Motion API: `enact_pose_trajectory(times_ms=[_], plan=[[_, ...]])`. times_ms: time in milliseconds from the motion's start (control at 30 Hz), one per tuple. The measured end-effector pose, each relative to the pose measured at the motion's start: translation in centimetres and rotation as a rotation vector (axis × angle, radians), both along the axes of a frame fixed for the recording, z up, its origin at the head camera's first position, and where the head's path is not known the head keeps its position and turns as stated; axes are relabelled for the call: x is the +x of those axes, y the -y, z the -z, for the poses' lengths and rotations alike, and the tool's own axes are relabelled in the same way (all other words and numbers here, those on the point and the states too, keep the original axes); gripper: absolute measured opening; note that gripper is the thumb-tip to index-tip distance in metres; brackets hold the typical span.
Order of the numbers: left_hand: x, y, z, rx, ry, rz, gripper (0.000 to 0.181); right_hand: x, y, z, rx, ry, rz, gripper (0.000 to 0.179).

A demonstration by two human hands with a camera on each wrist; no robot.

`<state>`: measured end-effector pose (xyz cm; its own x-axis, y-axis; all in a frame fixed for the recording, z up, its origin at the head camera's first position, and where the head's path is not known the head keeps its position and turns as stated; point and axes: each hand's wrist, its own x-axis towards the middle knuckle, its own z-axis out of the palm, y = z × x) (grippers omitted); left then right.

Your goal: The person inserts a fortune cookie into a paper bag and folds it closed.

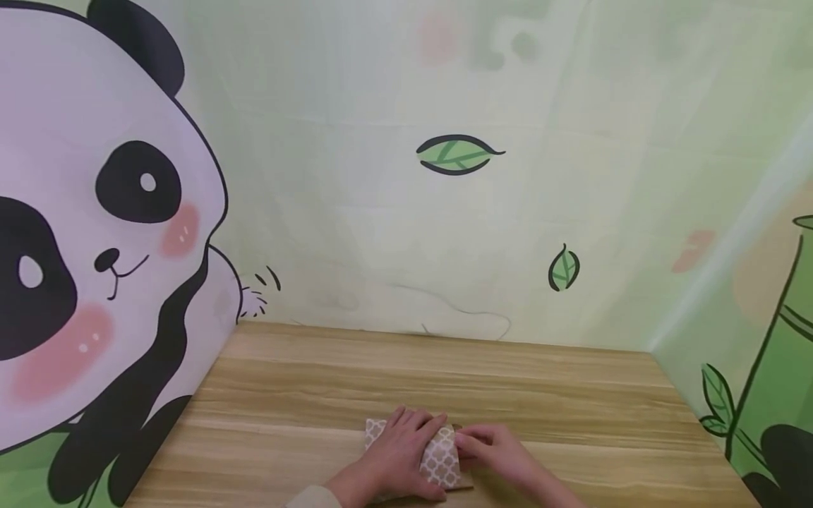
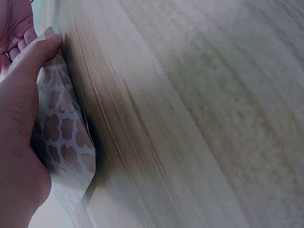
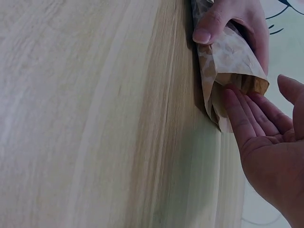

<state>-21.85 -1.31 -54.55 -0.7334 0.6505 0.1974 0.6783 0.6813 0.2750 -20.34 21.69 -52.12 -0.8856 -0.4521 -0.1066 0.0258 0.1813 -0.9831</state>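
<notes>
A paper bag [image 1: 442, 455] with a brown-and-white lattice pattern lies on the wooden table near its front edge. Over its top spreads my left hand [image 1: 401, 451], gripping it across with the thumb on the near side. The bag's mouth faces right and gapes. Into that mouth reach the straight fingers of my right hand [image 3: 268, 130], its thumb held apart outside; the fingertips are partly hidden. Something orange-brown [image 3: 256, 85] shows just inside the opening, and I cannot tell whether it is contents or paper. In the left wrist view, the patterned side [image 2: 64, 128] looks creased.
The wood-grain table [image 1: 305, 381] extends behind and to both sides of the bag. A pale green printed backdrop [image 1: 343, 212] stands along its back and sides, showing a large panda [image 1: 76, 141] at left and bamboo [image 1: 781, 353] at right.
</notes>
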Motion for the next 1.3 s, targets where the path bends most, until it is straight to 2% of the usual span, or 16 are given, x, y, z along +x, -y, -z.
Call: enact_pose_trajectory(times_ms=[200,500,600,700,833,933,1100,1300], plan=[[0.0,0.0,0.0,-0.015,-0.032,0.016,0.110,0.0,-0.4,-0.1,-0.027,0.011,0.002,0.041],[0.3,-0.2,-0.6,-0.060,-0.018,0.012,0.112,0.1,-1.8,0.3,-0.025,-0.016,0.015,0.043],[0.2,-0.2,-0.6,-0.041,-0.025,-0.006,0.110,0.3,-2.2,0.2,-0.017,-0.016,0.017,0.042],[0.1,-0.1,-0.5,0.013,-0.002,-0.038,0.109,0.6,-2.5,-0.1,-0.003,-0.032,0.023,0.042],[0.1,0.0,-0.5,0.106,0.040,-0.088,0.109,1.0,-2.7,-0.5,0.062,-0.075,0.025,0.040],[0.2,0.0,-0.5,0.152,0.054,-0.124,0.108,1.2,-2.6,-0.9,0.143,-0.139,0.032,0.040],[0.6,-0.1,-0.7,0.159,0.061,-0.154,0.107,1.2,-2.3,-1.2,0.241,-0.239,0.058,0.040],[0.7,-0.1,-0.5,0.148,0.046,-0.160,0.105,1.1,-2.3,-0.7,0.283,-0.252,0.048,0.037]])
